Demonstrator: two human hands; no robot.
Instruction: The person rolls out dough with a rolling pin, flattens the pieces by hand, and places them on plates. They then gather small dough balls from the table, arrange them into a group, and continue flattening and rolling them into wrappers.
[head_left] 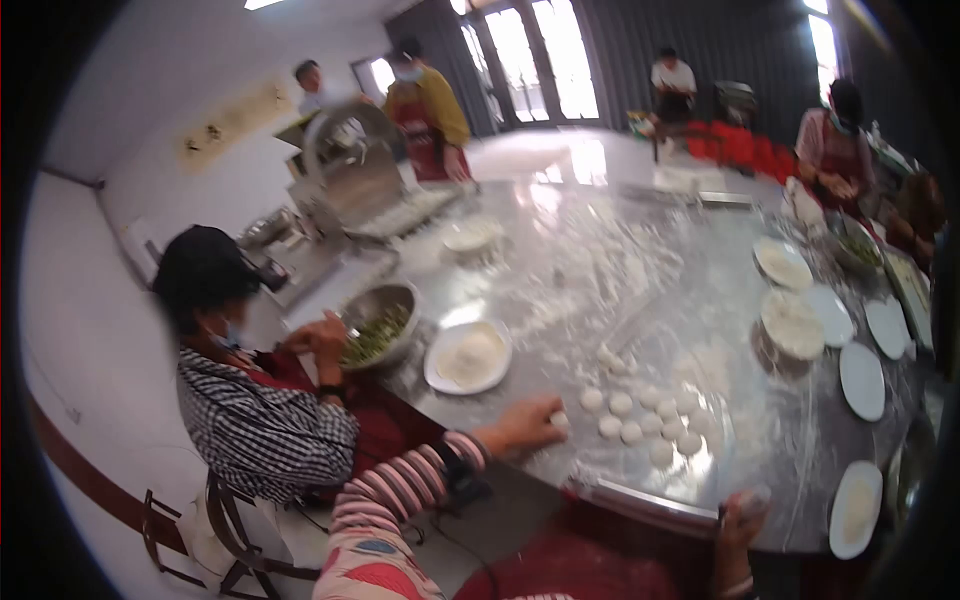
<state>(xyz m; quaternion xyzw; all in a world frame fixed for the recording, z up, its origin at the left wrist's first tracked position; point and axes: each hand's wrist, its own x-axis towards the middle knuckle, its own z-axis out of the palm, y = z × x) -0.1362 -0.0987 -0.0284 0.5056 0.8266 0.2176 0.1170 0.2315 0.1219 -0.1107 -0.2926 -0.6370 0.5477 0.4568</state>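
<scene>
My left hand (525,422) is closed over the near edge of the metal table, with a small white dough ball (560,421) at its fingertips. To its right, several similar dough balls (650,424) lie in loose rows on the floured steel. My right hand (742,515) is by the table's front edge, its fingers curled around something pale that is too blurred to name. A white plate of flour (468,358) stands beyond my left hand.
A co-worker in a checked sleeve (270,435) sits at left, hands at a steel bowl of chopped greens (385,330). White plates (862,382) line the right side. A large machine (345,165) stands at back left. Other people are farther off.
</scene>
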